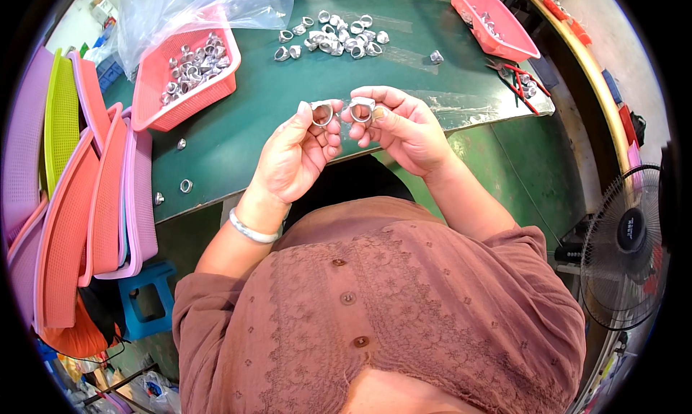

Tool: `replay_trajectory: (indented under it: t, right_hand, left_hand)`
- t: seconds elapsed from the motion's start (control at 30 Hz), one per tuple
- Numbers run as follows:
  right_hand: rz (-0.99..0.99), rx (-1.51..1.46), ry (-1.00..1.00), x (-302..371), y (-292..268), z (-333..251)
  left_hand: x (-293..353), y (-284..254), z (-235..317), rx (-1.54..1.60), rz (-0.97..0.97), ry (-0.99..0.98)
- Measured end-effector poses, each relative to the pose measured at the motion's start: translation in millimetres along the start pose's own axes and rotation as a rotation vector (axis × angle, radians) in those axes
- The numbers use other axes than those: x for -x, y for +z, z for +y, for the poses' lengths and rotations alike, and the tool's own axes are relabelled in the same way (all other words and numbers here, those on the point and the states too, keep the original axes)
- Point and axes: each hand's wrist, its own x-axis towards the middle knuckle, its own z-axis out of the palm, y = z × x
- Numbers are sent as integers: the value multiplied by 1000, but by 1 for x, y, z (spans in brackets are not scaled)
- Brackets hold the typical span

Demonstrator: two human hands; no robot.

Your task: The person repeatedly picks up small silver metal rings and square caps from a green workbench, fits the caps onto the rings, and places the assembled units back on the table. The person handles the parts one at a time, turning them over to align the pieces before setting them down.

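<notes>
Between the thumb and fingers of my left hand (292, 148) is a silver ring (322, 104), its round opening facing me. My right hand (412, 131) pinches a second silver ring (362, 99), also with the opening toward me. Both hands are raised close together over the front edge of the green table, the two rings a small gap apart. Beyond them lies a loose heap of silver rings (337, 40) on the tabletop. One single ring (436, 56) sits apart to the right of that heap.
A pink basket of rings (189, 100) stands at left, another pink basket (497, 47) at far right, beside red-handled pliers (520, 89). Stray rings (186, 186) lie near the left table edge. Stacked coloured baskets (68, 219) crowd the left; a black fan (624, 244) stands right.
</notes>
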Motion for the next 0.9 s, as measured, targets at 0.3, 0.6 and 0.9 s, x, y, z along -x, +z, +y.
replay_trajectory:
  t: [0.3, 0.6, 0.9]
  right_hand:
    - [-40, -11, -6, 1, -1, 4]
    - [-13, -31, 33, 3, 5, 1]
    - [-2, -33, 64, 1, 7, 3]
  left_hand:
    - [4, 1, -3, 29, -7, 18]
    - [12, -4, -4, -64, -9, 102]
    - [15, -4, -5, -109, 15, 135]
